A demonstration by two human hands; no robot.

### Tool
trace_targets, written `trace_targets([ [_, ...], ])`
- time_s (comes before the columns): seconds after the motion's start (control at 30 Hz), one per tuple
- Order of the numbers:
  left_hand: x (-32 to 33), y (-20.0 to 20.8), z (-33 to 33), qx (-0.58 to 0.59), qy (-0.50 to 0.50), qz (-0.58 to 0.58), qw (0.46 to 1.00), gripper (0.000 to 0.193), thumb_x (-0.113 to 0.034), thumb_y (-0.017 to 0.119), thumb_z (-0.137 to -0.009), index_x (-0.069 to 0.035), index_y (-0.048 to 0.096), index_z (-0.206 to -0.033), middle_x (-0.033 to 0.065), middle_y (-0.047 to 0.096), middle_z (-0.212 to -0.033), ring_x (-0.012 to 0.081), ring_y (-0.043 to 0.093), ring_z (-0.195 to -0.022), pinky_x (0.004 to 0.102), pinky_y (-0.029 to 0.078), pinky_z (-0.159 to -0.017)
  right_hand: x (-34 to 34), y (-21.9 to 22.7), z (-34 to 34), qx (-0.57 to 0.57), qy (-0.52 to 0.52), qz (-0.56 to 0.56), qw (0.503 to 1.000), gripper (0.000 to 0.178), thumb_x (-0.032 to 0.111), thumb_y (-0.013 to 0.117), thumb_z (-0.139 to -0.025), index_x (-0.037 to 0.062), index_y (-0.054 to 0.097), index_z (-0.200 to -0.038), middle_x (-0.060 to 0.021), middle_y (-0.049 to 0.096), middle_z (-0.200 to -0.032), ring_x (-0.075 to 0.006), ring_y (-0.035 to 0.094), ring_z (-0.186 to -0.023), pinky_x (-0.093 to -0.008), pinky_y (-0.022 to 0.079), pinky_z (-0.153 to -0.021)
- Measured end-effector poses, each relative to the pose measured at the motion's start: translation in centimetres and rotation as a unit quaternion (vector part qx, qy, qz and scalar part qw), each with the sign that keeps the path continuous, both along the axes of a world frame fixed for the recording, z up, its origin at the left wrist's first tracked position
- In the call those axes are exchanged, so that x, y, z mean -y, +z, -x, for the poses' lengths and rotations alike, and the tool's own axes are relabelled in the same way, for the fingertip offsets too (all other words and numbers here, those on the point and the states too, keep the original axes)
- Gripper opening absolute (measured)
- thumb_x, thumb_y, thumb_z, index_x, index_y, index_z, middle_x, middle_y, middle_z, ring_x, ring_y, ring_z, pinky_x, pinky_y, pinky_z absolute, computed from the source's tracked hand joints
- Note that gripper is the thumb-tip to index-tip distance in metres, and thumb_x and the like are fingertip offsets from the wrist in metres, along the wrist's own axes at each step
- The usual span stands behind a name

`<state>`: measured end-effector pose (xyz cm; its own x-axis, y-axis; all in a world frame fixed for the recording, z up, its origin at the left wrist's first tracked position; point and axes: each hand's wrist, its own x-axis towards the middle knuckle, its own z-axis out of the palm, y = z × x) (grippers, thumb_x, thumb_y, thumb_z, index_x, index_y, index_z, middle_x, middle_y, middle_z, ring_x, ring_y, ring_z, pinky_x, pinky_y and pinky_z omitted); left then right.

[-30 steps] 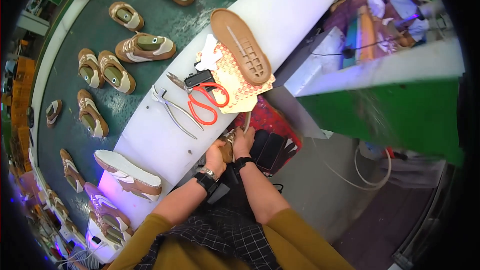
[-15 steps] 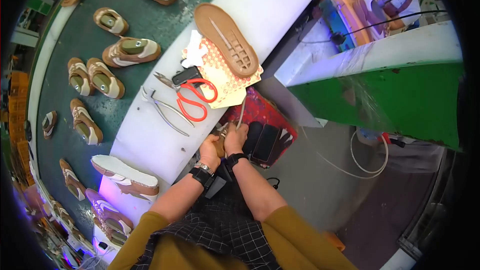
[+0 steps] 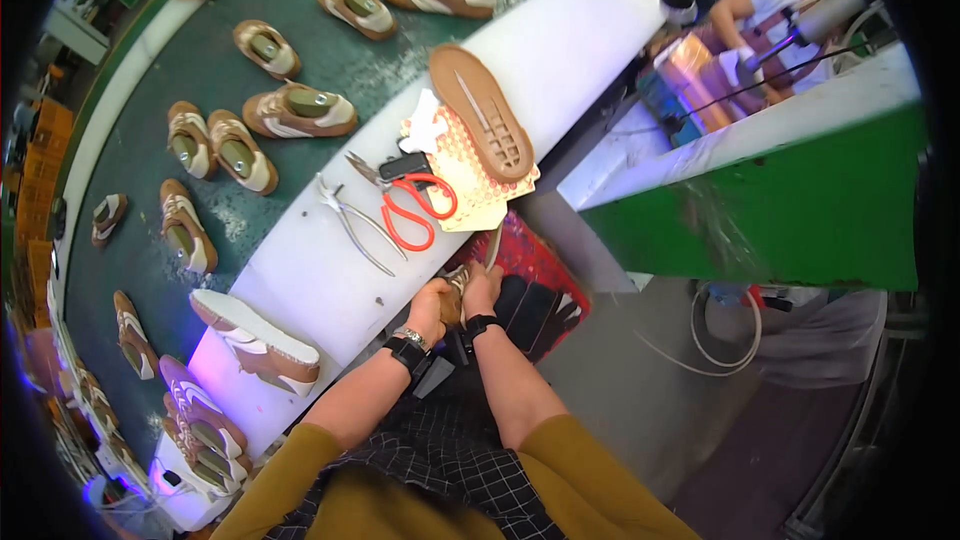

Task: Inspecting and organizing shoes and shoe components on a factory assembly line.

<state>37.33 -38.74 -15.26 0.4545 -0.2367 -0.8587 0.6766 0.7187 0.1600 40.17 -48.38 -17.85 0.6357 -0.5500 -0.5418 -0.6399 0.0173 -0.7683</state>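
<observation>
Held shoe: brown-and-white shoe, off the bench edge near the centre of the view, partly hidden by the fingers
Hands: left hand and right hand close together, both clamped on the shoe from opposite sides
Strip: pale strip rises beside the right hand at 1 o'clock; whether it is attached to the shoe cannot be told
Support side: red patterned padding and black pad at 3 o'clock, just beside the right hand
Bench: white bench, running from 8 to 1 o'clock
Tools: metal pincers at 10 o'clock; red-handled snips at 11 o'clock, next to a black box
Sole: brown sole at 12 o'clock, resting partly on a yellow patterned sheet
Bench shoe: tilted shoe between 8 and 9 o'clock, white underside showing
Outer zone: green surface carrying more shoes, 9 to 12 o'clock; co-worker between 1 and 2 o'clock
</observation>
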Motion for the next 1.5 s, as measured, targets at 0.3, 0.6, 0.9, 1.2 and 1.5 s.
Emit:
trace_targets([
  [0.3, 0.5, 6.6, 3.7, 0.057, -0.207, -0.134, 0.968, 0.058, 0.003, 0.057, -0.071, -0.01, 0.039, -0.125, 0.0138, 0.051, -0.115, 0.0364, 0.057, -0.097, 0.0577, 0.052, -0.064, 6.5, -1.9, 6.0, 0.144, 0.026, -0.315, 0.938, 0.031, 0.017, 0.059, -0.078, -0.001, 0.05, -0.101, -0.0099, 0.059, -0.086, -0.0204, 0.06, -0.074, -0.0342, 0.049, -0.068],
  [0.6, -11.7, 17.7, 10.2, 0.22, -0.248, 0.055, 0.942, 0.065, 0.001, 0.057, -0.072, -0.011, 0.035, -0.132, 0.0128, 0.049, -0.121, 0.0312, 0.057, -0.104, 0.0456, 0.057, -0.067, 15.2, 12.8, 11.9, 0.06, 0.137, -0.27, 0.951, 0.041, 0.019, 0.06, -0.083, -0.0014, 0.052, -0.118, -0.0114, 0.06, -0.112, -0.0239, 0.064, -0.09, -0.0299, 0.057, -0.053],
  [0.9, -23.7, 26.0, 11.5, 0.392, -0.281, -0.056, 0.874, 0.06, -0.023, 0.066, -0.077, -0.003, 0.046, -0.129, 0.0092, 0.06, -0.111, 0.0176, 0.062, -0.094, 0.0255, 0.053, -0.06, 2.5, 18.4, 14.0, -0.043, 0.311, -0.58, 0.752, 0.058, 0.04, 0.055, -0.086, 0.003, 0.045, -0.13, -0.0174, 0.061, -0.111, -0.0301, 0.064, -0.086, -0.0358, 0.053, -0.059],
  [1.2, -26.0, 23.9, 19.1, 0.355, 0.228, -0.208, 0.882, 0.038, -0.043, 0.047, -0.095, -0.009, 0.062, -0.104, -0.002, 0.062, -0.088, 0.0074, 0.054, -0.077, 0.0231, 0.042, -0.068, -8.1, 18.4, 17.0, -0.079, 0.375, -0.622, 0.683, 0.047, 0.034, 0.063, -0.083, 0.0027, 0.051, -0.117, -0.0122, 0.06, -0.098, -0.0212, 0.054, -0.072, -0.0331, 0.043, -0.059],
  [1.5, -27.6, 23.2, 23.0, 0.411, 0.286, -0.271, 0.822, 0.041, -0.027, 0.053, -0.094, -0.002, 0.047, -0.126, 0.0038, 0.057, -0.114, 0.0125, 0.051, -0.104, 0.0293, 0.039, -0.093, -12.0, 17.4, 19.5, -0.131, 0.404, -0.607, 0.672, 0.051, 0.032, 0.069, -0.077, 0.0036, 0.054, -0.117, -0.0125, 0.061, -0.103, -0.0219, 0.055, -0.076, -0.0329, 0.044, -0.062],
])
